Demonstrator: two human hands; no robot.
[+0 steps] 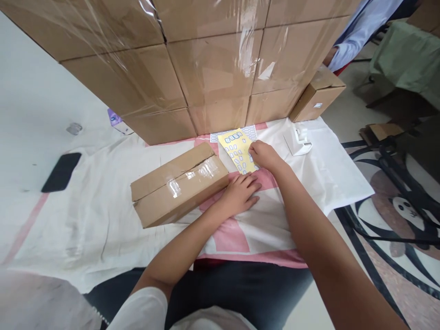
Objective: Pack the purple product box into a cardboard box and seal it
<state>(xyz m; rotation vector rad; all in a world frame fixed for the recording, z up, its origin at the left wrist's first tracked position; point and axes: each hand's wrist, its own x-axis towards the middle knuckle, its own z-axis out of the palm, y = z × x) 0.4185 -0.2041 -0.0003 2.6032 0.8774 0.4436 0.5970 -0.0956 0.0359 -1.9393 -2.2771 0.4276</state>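
Observation:
A yellow sticker sheet (234, 149) with several pale, blue-edged labels lies on the cloth, its left edge slightly raised. My left hand (240, 195) rests flat, fingers stretched out, with its fingertips at the sheet's near edge. At the right edge of the sheet, the fingers of my right hand (263, 155) are curled in a pinch; whether a single label is between them is hidden. Just left of my left hand sits a closed cardboard box (178, 183), with short strips of clear tape across its top seam.
Stacked, tape-wrapped cartons (220, 68) wall off the back. Another sheet of labels (250, 133) lies partly under the yellow one. A white tape dispenser (298, 140) stands right, near a small carton (318, 95). A black phone (62, 172) lies left. Another person's sleeve (360, 36) shows behind.

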